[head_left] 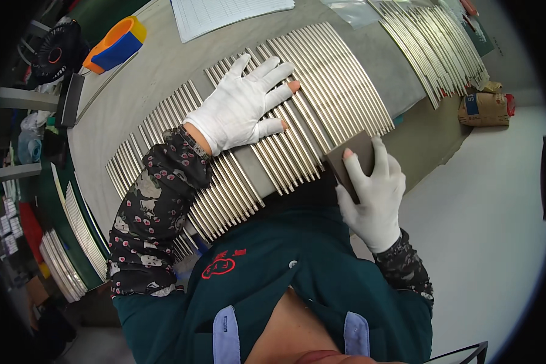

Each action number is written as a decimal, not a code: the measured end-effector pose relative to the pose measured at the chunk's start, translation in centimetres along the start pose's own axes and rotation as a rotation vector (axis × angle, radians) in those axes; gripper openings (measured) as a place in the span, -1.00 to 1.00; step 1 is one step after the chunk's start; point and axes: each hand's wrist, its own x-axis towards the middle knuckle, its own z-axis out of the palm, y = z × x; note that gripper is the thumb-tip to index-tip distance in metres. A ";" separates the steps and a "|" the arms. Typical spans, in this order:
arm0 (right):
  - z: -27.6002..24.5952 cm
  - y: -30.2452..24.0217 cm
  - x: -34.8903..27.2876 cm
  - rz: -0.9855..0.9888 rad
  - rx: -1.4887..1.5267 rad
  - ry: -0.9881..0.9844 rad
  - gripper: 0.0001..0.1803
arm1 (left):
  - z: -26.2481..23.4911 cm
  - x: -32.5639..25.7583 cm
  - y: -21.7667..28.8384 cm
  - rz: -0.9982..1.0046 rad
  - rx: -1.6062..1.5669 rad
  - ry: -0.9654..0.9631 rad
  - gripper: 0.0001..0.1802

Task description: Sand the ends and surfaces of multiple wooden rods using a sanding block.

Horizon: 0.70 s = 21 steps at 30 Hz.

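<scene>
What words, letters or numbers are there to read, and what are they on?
I don't copy writing out, but it shows here:
Dark green shirt: red characters and a rounded emblem.
Paper sheet: lined grid; any writing is too small to read.
Brown bag: pale marking on a blue patch.

Workshop, production kind. Grey worktable (155,60) laid with rows of bright metal rods (330,79). Gridded paper sheet (230,15) at table's far edge; black fan (56,53) beyond its far-left corner; rod stack (60,266) left of it.
</scene>
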 end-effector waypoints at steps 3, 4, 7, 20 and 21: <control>0.9 -0.5 0.8 0.012 -0.021 0.051 -0.38 | 0.0 0.3 -0.1 0.033 0.011 0.025 -0.21; 1.2 -0.8 2.0 0.009 -0.040 0.088 -0.36 | 0.0 0.4 0.0 0.053 0.009 0.030 -0.21; 1.0 -0.6 0.6 0.013 -0.018 0.086 -0.32 | 0.3 0.1 -0.3 0.018 0.024 0.018 -0.20; -0.1 1.1 -3.4 0.101 0.058 0.062 -0.27 | 0.2 -0.9 -0.2 0.013 -0.005 0.029 -0.18; -0.1 1.1 -3.3 0.094 0.062 0.065 -0.27 | 0.1 -0.9 -0.2 0.012 0.016 0.027 -0.20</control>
